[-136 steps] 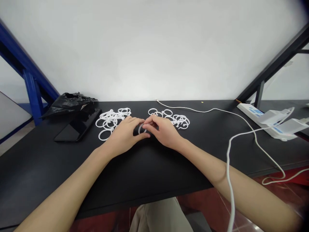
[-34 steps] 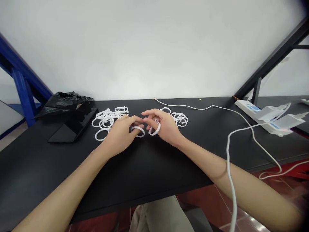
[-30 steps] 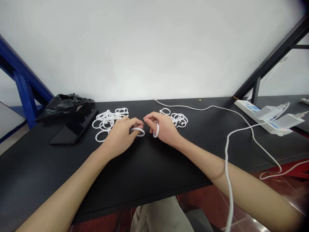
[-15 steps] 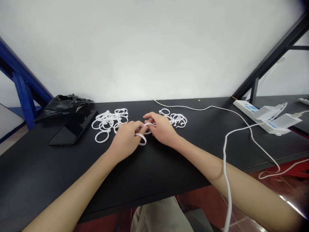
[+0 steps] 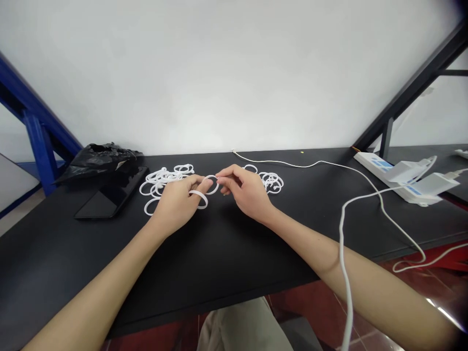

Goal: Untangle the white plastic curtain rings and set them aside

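My left hand (image 5: 179,200) is closed over the table, with one white plastic curtain ring (image 5: 205,202) looped about its thumb. Between that thumb and forefinger it pinches a second curtain ring (image 5: 217,189), raised above the tabletop. My right hand (image 5: 248,191) grips the far side of this second ring with thumb and fingertips. Behind my left hand lies a pile of curtain rings (image 5: 147,188), some with small eyelets showing. A smaller group of rings (image 5: 277,182) rests just beyond my right hand, which partly hides it.
A black tablet-like slab (image 5: 97,204) lies at the left by a crumpled black plastic bag (image 5: 100,158). White cables (image 5: 343,229) cross the right side and pass over my right forearm. A white power strip (image 5: 405,187) with chargers stands at the right on the black table (image 5: 204,273).
Both hands have drawn slightly apart, the left one moving left. The second ring is now raised and visible between them, where before it was mostly covered by fingers.
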